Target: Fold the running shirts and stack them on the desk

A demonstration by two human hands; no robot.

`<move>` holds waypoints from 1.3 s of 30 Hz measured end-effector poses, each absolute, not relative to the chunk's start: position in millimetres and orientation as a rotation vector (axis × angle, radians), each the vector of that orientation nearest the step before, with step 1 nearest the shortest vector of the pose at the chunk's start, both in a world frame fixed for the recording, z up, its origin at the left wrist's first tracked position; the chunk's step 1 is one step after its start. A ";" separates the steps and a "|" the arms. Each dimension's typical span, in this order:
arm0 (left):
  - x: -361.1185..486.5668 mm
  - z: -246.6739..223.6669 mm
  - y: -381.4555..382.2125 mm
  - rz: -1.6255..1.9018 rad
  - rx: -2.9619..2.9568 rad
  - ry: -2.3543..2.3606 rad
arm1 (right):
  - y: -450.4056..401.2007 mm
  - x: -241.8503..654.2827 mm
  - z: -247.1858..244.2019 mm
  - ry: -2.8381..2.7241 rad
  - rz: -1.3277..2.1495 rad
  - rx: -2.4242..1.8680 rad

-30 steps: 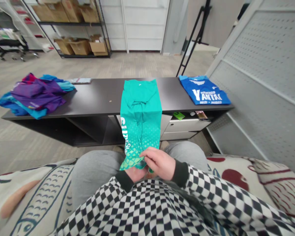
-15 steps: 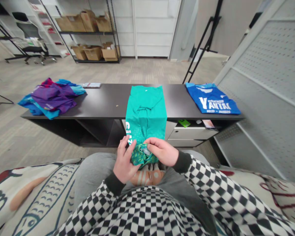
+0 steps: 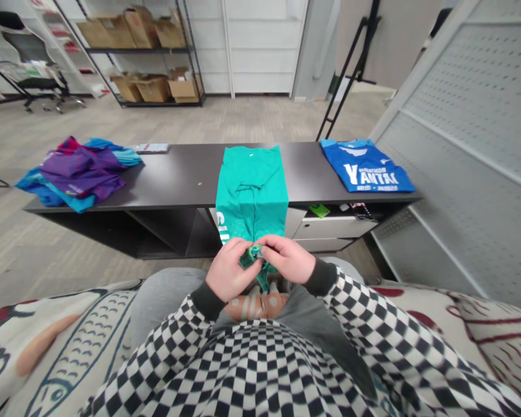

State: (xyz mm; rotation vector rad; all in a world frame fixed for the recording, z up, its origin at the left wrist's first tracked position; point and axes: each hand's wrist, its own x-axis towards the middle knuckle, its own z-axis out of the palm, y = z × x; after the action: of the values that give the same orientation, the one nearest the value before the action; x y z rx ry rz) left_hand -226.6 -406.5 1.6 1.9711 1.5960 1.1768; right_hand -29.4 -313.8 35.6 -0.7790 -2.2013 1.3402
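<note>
A teal shirt (image 3: 252,185) lies folded lengthwise on the dark cabinet top, its lower end hanging over the front edge towards my lap. White lettering shows along its left side. At that hanging end, the patterned green part is bunched up between my hands. My left hand (image 3: 232,269) has its fingers closed on the bunched cloth from the left. From the right, my right hand (image 3: 289,259) pinches the same cloth, thumb and fingers together. The fingertips of both hands nearly meet, and they cover part of the fabric.
A heap of purple and blue shirts (image 3: 82,174) lies at the cabinet's left end. On the right end is a folded blue shirt (image 3: 367,168) with white print. A flat pale packet (image 3: 153,148) rests near the back edge. Below, a drawer compartment holds a green item (image 3: 319,210).
My left hand has closed from spread fingers onto the cloth and moved up towards my right hand. The patterned end is now gathered into a tighter bunch. The view has shifted slightly.
</note>
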 end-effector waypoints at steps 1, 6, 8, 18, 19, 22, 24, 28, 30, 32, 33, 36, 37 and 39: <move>-225.2 1.3 -405.7 1.168 1.969 1.605 | -314.2 -29.1 34.2 -2.228 1.265 -0.765; -238.5 -19.0 -409.3 1.130 1.948 1.781 | -311.2 -20.3 31.2 -2.370 0.973 -0.673; -245.4 -32.8 -416.1 1.140 1.848 1.877 | -307.2 -15.6 34.4 -2.425 0.920 -0.647; -235.0 -96.6 -454.8 1.156 0.023 1.464 | -305.4 -9.0 60.1 -2.660 0.949 -0.414; -235.0 -99.6 -452.7 1.165 0.023 1.472 | -303.5 -10.0 66.3 -2.686 0.975 -0.382; -235.3 -104.9 -442.4 1.263 0.109 1.479 | -273.5 -23.3 99.9 -2.712 1.073 -0.343; -234.6 -108.0 -436.1 1.278 0.154 1.471 | -227.1 -43.8 134.2 -2.661 1.140 -0.442; -232.5 -117.2 -430.5 1.180 0.201 1.506 | -93.5 -95.6 207.0 -2.309 1.083 -0.861; -233.0 -122.0 -429.4 1.129 0.215 1.535 | -34.4 -111.4 229.5 -2.104 0.909 -1.021; -234.4 -126.3 -428.3 1.108 0.214 1.554 | 4.2 -115.3 234.1 -2.043 0.806 -1.112; -235.1 -128.2 -427.9 1.107 0.211 1.562 | 15.0 -113.3 229.1 -2.029 0.775 -1.140; -234.8 -133.0 -428.4 1.108 0.220 1.590 | 21.8 -98.1 191.3 -2.010 0.716 -1.208; -233.7 -133.9 -429.3 1.106 0.233 1.597 | 18.7 -91.3 173.9 -2.026 0.681 -1.239; -230.8 -133.2 -431.8 1.108 0.279 1.596 | 9.8 -76.6 138.4 -2.141 0.559 -1.324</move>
State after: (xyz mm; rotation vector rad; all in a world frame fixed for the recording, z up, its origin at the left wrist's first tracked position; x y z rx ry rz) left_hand -230.8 -431.8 -133.2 0.2794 1.5956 1.1084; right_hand -76.6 9.8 138.4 -1.3237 -2.1406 0.5591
